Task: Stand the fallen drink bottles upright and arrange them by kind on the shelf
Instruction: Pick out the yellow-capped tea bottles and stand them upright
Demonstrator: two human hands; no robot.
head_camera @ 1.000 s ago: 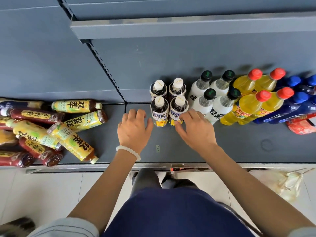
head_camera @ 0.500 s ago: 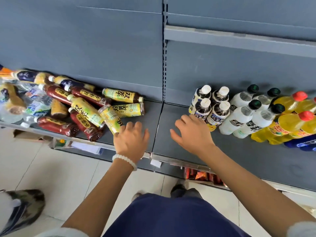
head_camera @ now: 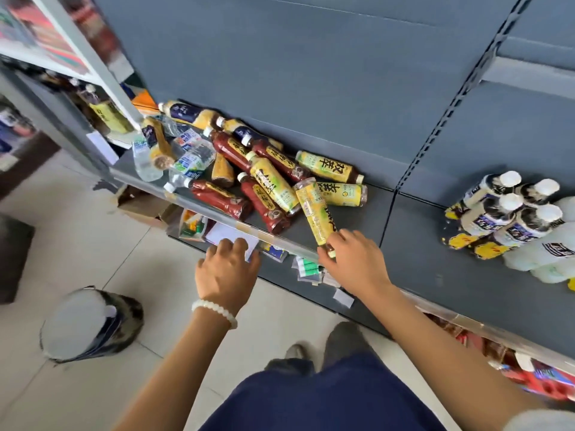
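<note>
Head view: a yellow-label bottle [head_camera: 315,213] lies on the shelf [head_camera: 417,244], long axis near-to-far, cap toward the near edge. The right hand [head_camera: 351,259] pinches its cap end; the cap is mostly hidden. The left hand [head_camera: 228,269] hovers released, fingers spread, beyond the shelf's near edge. Fallen bottles [head_camera: 249,175] lie piled at left; upright bottles [head_camera: 510,209] at right are blurred.

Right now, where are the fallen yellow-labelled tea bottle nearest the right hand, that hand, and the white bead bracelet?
yellow-labelled tea bottle [head_camera: 315,209], head view, label mid-body
right hand [head_camera: 354,259], head view, back of hand
white bead bracelet [head_camera: 214,313], head view, beads on left wrist
</note>
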